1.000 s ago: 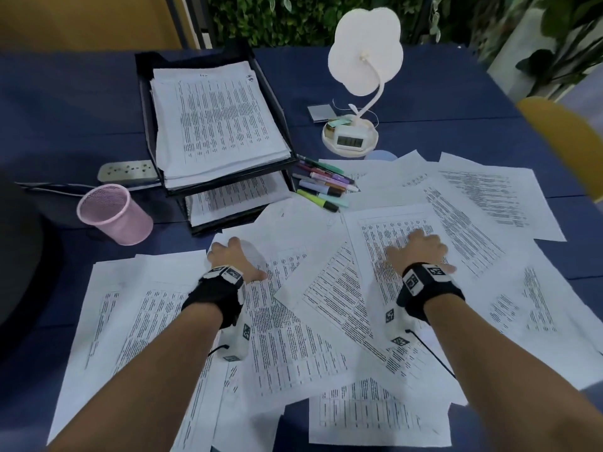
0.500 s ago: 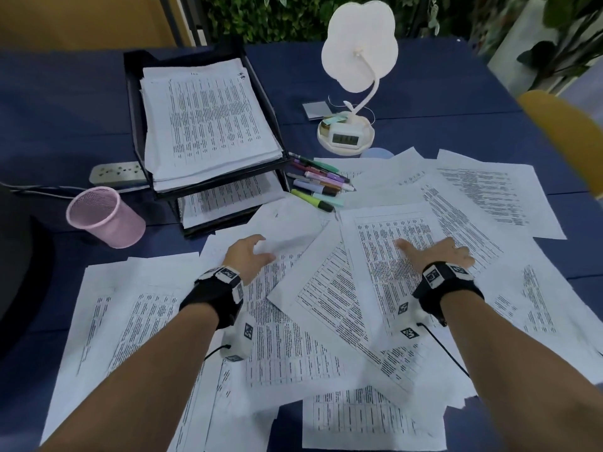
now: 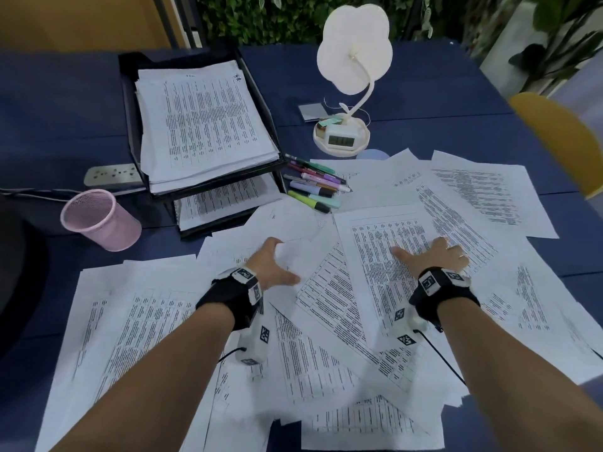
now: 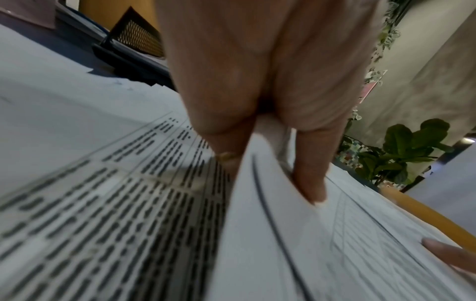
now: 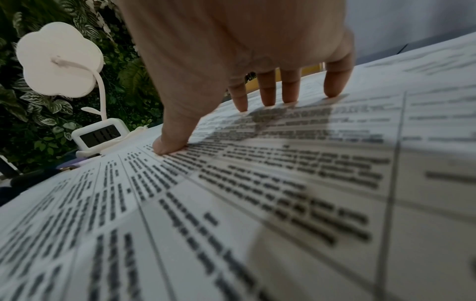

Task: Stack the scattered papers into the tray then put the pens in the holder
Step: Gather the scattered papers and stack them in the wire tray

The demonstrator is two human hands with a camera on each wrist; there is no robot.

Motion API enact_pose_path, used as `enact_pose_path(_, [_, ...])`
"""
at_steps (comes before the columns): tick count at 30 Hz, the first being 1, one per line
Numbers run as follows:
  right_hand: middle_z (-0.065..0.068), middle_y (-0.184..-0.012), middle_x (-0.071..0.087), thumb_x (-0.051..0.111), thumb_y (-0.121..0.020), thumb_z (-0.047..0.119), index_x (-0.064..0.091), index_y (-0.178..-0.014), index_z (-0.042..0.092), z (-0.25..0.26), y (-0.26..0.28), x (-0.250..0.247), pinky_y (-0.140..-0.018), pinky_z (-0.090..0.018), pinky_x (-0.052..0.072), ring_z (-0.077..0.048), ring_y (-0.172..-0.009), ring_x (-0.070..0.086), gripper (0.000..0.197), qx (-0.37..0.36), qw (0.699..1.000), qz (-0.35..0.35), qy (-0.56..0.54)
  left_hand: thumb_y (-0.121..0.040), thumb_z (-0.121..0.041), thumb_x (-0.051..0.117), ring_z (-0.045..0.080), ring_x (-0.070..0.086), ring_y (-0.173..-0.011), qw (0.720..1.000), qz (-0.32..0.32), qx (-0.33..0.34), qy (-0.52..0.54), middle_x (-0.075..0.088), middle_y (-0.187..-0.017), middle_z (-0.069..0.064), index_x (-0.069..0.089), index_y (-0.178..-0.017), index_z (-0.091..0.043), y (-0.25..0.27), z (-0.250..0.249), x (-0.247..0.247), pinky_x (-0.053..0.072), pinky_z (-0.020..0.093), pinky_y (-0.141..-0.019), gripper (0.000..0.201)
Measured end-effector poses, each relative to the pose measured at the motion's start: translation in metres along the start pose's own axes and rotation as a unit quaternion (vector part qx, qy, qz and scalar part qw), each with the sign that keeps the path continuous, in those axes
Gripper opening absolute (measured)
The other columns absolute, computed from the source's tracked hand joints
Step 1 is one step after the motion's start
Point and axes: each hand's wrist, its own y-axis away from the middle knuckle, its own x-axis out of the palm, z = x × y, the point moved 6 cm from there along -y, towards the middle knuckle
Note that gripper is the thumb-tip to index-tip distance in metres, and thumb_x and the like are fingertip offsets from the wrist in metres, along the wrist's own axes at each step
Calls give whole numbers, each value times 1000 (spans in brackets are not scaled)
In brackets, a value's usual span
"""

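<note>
Printed tables on the scattered papers (image 3: 385,256) too blurred to read, clock (image 3: 340,137) digits illegible

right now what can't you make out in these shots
- Left hand fingers: the head view hides them under a lifted sheet.
- Printed text on the papers: motion-blurred in both wrist views, too small in the head view.
- Lower tray: mostly covered by the full upper tray.
- Clock digits: too blurred in every view.
</note>
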Motion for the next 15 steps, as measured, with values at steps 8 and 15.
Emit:
enact_pose_path(8, [-19,-142,33,41,-58,91,33,-139,9,-4,6,-7,-104,-59,28,-36,-131,30,115,8,998,-35,-47,-74,-12,77,24,55,-90,997,-42,52,-40,57,-104,7,57,-111,-18,-1,-4,-24,44,27,-74,42])
enact_pose_path(15, [-18,-144,34,61,-61,79,43,-129,20,18,9,0,-106,-63,25,-38,-135,26,92,-64,994,-2,-89,-74,-17,77,25,58,-106,996,-69,53,4,61,-111,7,61,-112,-14,-6,-7,-54,46,33,-88,42])
